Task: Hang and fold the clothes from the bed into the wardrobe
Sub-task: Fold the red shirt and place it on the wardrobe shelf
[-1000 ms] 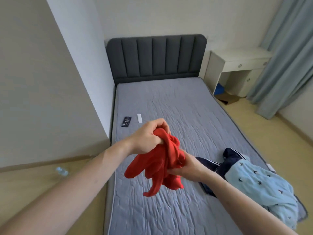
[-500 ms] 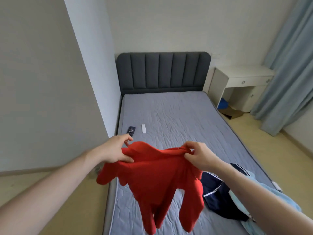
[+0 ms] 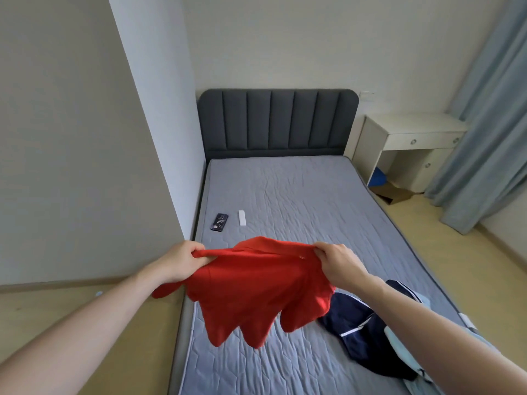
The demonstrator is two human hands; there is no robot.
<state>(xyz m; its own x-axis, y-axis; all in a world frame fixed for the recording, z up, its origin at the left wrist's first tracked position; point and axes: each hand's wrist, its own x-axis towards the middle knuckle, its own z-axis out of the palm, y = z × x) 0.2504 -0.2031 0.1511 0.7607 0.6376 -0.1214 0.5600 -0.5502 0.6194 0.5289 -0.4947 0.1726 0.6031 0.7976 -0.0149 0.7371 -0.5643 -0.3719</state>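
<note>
We grip a red shirt (image 3: 256, 283) with left hand (image 3: 179, 259) and right hand (image 3: 339, 262), above a grey mattress (image 3: 299, 201); beyond it, headboard (image 3: 278, 124), desk (image 3: 410, 135), curtain (image 3: 490, 115).

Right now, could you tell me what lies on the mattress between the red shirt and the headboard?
In the head view, a dark phone and a small white strip lie near the left edge; otherwise the mattress up to the headboard beyond the red shirt is bare.

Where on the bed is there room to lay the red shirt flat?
The widest bare patch of mattress runs from the headboard down to the red shirt, right of the phone and white remote. A smaller bare strip lies under the shirt at the near end. The near right corner is crowded by the navy garment and light blue garment.
</note>
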